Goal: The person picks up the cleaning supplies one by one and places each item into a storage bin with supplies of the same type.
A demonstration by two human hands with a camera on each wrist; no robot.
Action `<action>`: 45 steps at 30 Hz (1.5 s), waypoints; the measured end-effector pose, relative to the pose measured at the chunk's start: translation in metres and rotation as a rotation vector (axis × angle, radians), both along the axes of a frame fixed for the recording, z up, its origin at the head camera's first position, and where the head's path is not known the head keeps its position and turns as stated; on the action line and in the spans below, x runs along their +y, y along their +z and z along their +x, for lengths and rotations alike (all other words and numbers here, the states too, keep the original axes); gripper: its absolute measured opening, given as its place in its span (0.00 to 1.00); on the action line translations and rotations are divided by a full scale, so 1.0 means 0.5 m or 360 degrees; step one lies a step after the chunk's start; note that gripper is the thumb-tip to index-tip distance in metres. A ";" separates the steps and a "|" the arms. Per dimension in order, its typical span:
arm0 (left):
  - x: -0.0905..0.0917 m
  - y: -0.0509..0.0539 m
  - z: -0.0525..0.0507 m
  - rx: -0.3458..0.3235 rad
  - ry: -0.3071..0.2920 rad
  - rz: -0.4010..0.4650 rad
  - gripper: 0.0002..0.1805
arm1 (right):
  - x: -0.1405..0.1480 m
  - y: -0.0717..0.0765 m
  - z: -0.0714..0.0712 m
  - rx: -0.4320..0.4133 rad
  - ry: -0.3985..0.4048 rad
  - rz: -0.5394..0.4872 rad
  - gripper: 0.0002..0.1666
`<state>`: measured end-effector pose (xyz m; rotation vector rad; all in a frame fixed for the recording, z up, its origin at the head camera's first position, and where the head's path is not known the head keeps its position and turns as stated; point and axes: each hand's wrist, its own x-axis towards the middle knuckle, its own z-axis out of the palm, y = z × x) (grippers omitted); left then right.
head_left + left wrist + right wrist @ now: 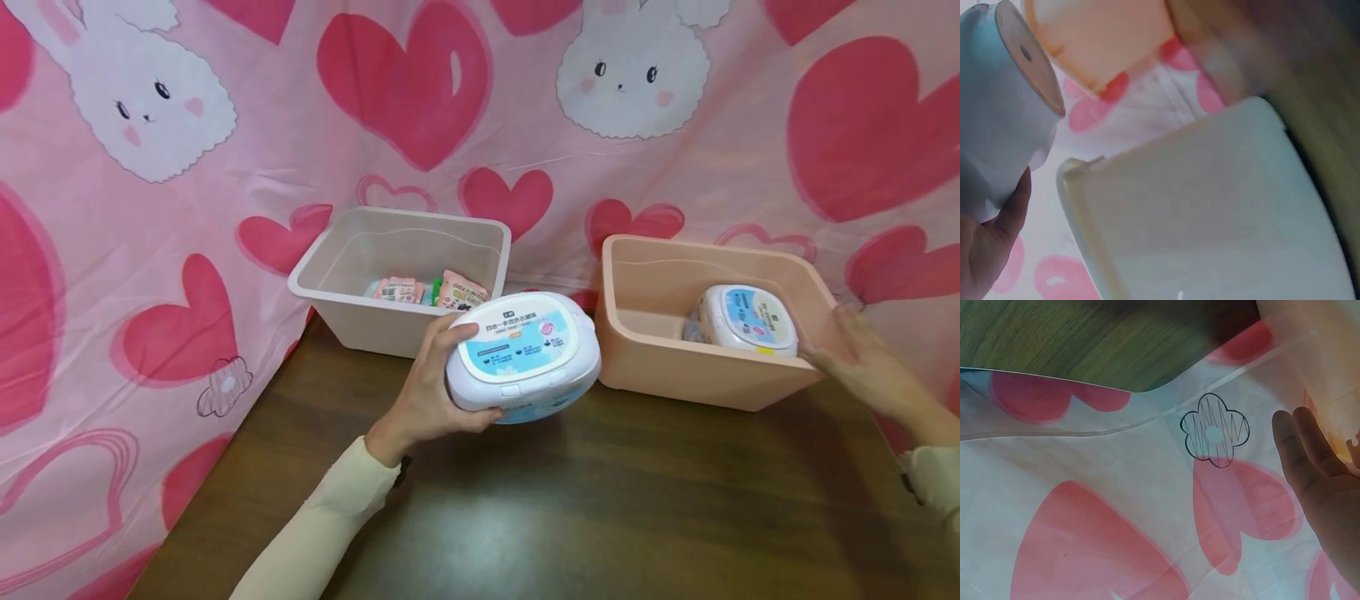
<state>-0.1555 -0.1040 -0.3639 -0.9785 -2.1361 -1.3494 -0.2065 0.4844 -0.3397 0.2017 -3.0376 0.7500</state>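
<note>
In the head view my left hand (435,387) grips a white oval laundry pod tub (528,350) by its left end, thumb below and fingers over the lid. The tub is held above the table, lid tilted toward me, in front of the gap between two bins. The left wrist view shows the same tub (997,106) and part of the hand (991,250). At the peach bin's (697,375) right end is my right hand (862,354), fingers extended along the rim; whether it touches is unclear. A second laundry pod tub (753,318) sits inside that bin.
A grey-beige bin (375,321) at the back left holds small pink packets (401,289) and a larger pink pack (459,292) with green beside it. Both bins stand on a dark wooden table (600,500) against a pink heart-and-rabbit cloth (285,158).
</note>
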 end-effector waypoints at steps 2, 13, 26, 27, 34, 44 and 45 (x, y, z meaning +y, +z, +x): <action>0.014 0.007 -0.006 0.0022 -0.0004 0.0017 0.55 | -0.002 -0.001 -0.002 -0.0006 -0.0001 0.0002 0.54; 0.062 0.024 -0.031 0.0215 -0.0029 0.0184 0.51 | -0.013 0.005 -0.012 -0.0100 -0.0106 0.0065 0.58; 0.096 0.054 -0.061 0.0337 0.0031 0.0261 0.46 | -0.005 0.003 -0.006 -0.0067 -0.0010 -0.0001 0.55; 0.102 0.059 -0.065 0.0341 0.0041 0.0271 0.46 | -0.005 0.003 -0.005 -0.0070 -0.0014 0.0002 0.55; 0.164 0.080 -0.103 0.0336 0.0153 0.0226 0.45 | -0.002 0.003 -0.001 -0.0073 -0.0025 0.0012 0.55; 0.284 0.103 -0.140 0.0382 0.0493 -0.0149 0.45 | 0.003 0.001 -0.002 -0.0068 -0.0009 -0.0010 0.55; 0.291 0.110 -0.141 0.0401 0.0536 -0.0243 0.45 | 0.003 0.001 -0.002 -0.0058 -0.0003 -0.0017 0.54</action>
